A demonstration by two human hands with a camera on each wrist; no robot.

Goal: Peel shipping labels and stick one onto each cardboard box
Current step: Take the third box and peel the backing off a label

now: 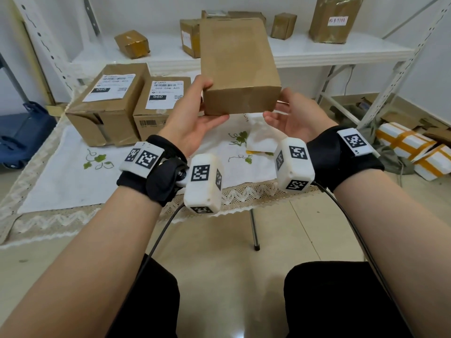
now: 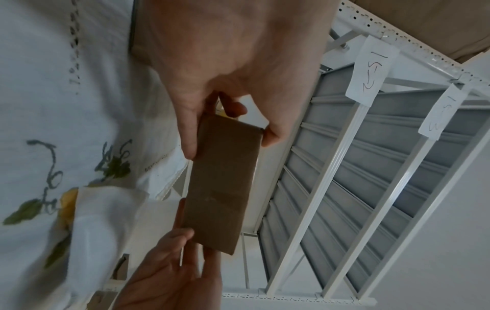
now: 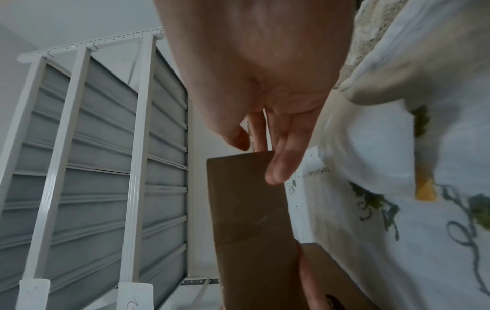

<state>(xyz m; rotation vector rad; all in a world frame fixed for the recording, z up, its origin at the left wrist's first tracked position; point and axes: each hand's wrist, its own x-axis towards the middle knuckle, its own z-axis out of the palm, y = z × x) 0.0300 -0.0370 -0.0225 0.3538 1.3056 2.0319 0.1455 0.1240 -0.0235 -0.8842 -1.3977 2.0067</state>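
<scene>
A plain brown cardboard box (image 1: 240, 67) with no label on the faces I see is held in the air above the table. My left hand (image 1: 199, 103) grips its near left corner, thumb on the top edge and fingers underneath. My right hand (image 1: 280, 107) touches the near right corner with straight fingers. The left wrist view shows the left hand (image 2: 230, 144) pinching one end of the box (image 2: 222, 184), with the right hand (image 2: 169, 268) at the other end. In the right wrist view the right hand (image 3: 259, 155) lies flat along the box (image 3: 252, 220), thumb clear of it.
Two labelled boxes (image 1: 107, 103) (image 1: 161, 106) stand at the back left of the embroidered tablecloth (image 1: 73, 181). A white sheet with yellow backing (image 1: 258, 140) lies under my hands. Several boxes sit on the white shelf (image 1: 317, 54) behind. Taped white foam boxes (image 1: 410, 147) lie on the floor, right.
</scene>
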